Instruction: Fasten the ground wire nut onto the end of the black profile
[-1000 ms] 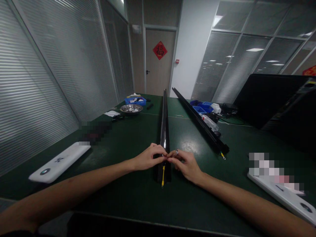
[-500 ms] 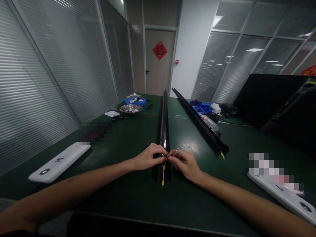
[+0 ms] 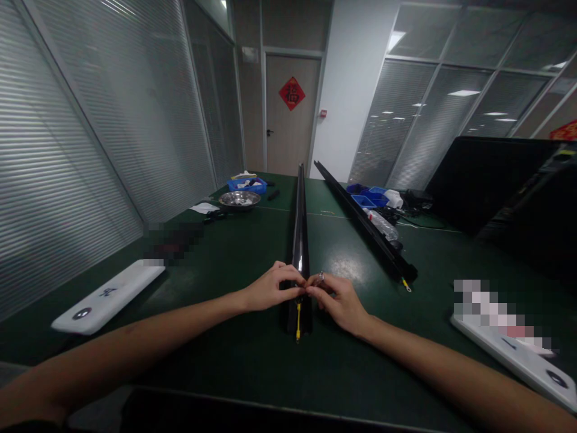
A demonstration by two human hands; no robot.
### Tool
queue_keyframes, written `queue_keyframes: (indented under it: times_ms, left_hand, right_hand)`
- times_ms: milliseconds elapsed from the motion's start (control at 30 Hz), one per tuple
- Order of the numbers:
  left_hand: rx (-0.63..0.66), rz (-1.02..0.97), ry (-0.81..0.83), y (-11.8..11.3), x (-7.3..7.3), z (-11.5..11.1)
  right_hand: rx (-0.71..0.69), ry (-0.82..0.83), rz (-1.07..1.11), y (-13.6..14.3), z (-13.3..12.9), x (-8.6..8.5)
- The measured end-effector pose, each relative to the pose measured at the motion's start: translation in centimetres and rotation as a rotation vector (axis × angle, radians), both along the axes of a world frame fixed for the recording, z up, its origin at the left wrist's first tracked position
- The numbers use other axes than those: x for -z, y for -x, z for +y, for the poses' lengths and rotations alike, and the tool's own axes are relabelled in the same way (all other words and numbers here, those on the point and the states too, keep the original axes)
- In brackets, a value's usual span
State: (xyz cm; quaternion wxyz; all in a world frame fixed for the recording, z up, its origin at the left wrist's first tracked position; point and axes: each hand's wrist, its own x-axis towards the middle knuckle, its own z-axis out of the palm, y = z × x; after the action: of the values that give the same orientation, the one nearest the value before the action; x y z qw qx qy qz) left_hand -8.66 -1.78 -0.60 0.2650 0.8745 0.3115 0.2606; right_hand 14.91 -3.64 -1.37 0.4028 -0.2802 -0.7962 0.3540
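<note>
A long black rail (image 3: 299,228) lies lengthwise on the table, its near end in front of me. My left hand (image 3: 273,287) reaches over this end, thumb and index finger pinched. From the other side my right hand (image 3: 339,300), with a ring on one finger, pinches as well. Both sets of fingertips meet above the rail, and whatever is between them is too small or hidden to make out. Just below the fingers a short yellow wire (image 3: 298,319) with a metal end lug hangs from the rail's near end.
A second black rail (image 3: 365,222) with a yellow wire lies slanted to the right. Beyond it are blue bins (image 3: 369,197) and a plastic bottle (image 3: 383,226). At left stand a metal bowl (image 3: 239,200), a blue basket (image 3: 247,185) and a white device (image 3: 110,297); another white device (image 3: 514,361) lies right.
The pinched fingertips have shifted only very slightly, with the right hand moving a touch left. The rail and wire stay in place.
</note>
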Motion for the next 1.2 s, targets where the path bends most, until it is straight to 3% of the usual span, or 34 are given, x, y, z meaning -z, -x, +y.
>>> queue_keyframes:
  times_ms: [1200]
  left_hand:
    - [0.008, 0.008, 0.000, 0.05, -0.41, -0.23]
  right_hand:
    - [-0.031, -0.050, 0.001, 0.06, 0.06, 0.10]
